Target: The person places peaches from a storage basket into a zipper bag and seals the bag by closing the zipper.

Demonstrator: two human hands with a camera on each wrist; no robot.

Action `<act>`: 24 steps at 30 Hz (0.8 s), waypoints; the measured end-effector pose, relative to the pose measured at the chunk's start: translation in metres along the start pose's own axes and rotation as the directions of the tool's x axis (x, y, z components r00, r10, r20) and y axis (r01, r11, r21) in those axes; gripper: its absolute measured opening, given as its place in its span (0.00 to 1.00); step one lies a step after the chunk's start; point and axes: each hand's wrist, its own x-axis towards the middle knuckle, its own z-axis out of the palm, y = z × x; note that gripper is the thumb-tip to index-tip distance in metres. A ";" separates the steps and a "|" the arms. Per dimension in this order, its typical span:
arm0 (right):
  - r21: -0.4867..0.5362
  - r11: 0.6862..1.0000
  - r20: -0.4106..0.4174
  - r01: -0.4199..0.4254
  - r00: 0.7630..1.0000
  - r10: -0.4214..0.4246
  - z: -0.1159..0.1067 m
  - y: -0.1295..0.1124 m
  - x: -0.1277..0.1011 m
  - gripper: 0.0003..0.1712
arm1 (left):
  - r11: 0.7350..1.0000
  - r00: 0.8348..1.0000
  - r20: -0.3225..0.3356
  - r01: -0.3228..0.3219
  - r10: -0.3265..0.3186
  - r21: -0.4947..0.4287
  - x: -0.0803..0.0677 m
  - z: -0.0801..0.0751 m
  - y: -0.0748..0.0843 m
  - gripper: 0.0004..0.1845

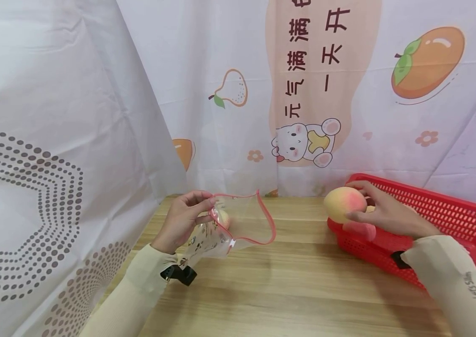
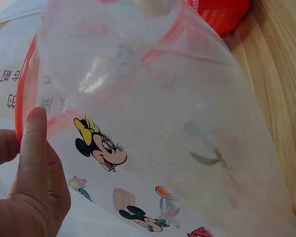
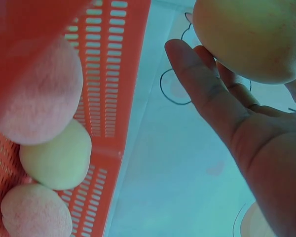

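Observation:
My left hand (image 1: 183, 219) pinches the red-edged rim of a clear zip bag (image 1: 246, 217) between thumb and fingers. The bag's mouth gapes toward the right. Cartoon mouse prints (image 2: 102, 148) decorate its plastic. Through the plastic near the left fingers shows a peach (image 1: 224, 219). On the right, my right hand (image 1: 390, 214) grips a yellow-pink peach (image 1: 342, 204) above the near-left end of a red basket (image 1: 362, 248). Inside that basket lie several more peaches (image 3: 54, 155), best seen in the right wrist view.
A wood-grain table (image 1: 288, 290) carries the bag and basket. Behind it hangs a white printed cloth (image 1: 221, 126) with fruit drawings and writing. Another cloth with dotted patterns (image 1: 56, 201) covers the left side. Dark straps circle both wrists.

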 end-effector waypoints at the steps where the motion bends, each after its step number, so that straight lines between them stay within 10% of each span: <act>1: 0.006 1.000 0.000 -0.007 1.000 0.007 0.001 -0.002 0.000 0.43 | 1.000 1.000 0.002 -0.002 0.002 0.000 0.000 0.000 0.000 0.10; 15: 0.138 0.990 0.040 0.015 0.999 -0.021 0.019 -0.022 0.010 0.40 | 1.000 1.000 0.004 -0.005 0.005 -0.003 0.001 0.000 0.000 0.10; 24: 0.047 0.998 0.032 0.035 0.999 -0.037 0.025 -0.033 0.017 0.41 | 1.000 1.000 0.005 -0.010 0.010 -0.002 0.002 0.000 0.002 0.10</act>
